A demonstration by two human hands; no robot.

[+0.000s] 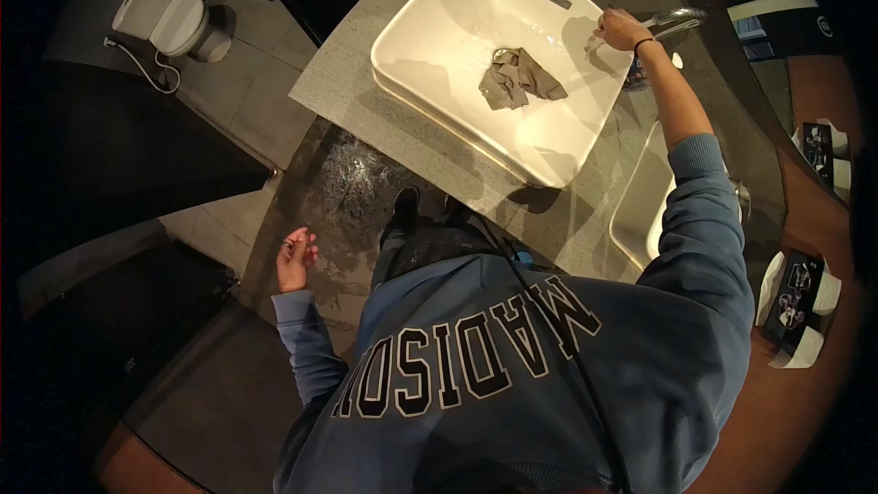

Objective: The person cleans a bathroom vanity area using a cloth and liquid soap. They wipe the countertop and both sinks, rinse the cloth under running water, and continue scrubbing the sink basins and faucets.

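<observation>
A crumpled grey cloth lies on the bottom of a white ceramic washbasin, over the drain. My right hand is at the chrome faucet, above the basin's right rim, with its fingers curled; whether they grip the faucet's handle or spout end cannot be made out. A dark band circles that wrist. Down at my left side hangs my left hand, away from the counter, palm partly up and fingers loosely bent, with nothing visible in it.
The basin stands on a grey stone counter with a pointed corner. A second white basin is partly behind my right arm. Tissue boxes stand at the right by a mirror. A white toilet and dark partitions are at the left.
</observation>
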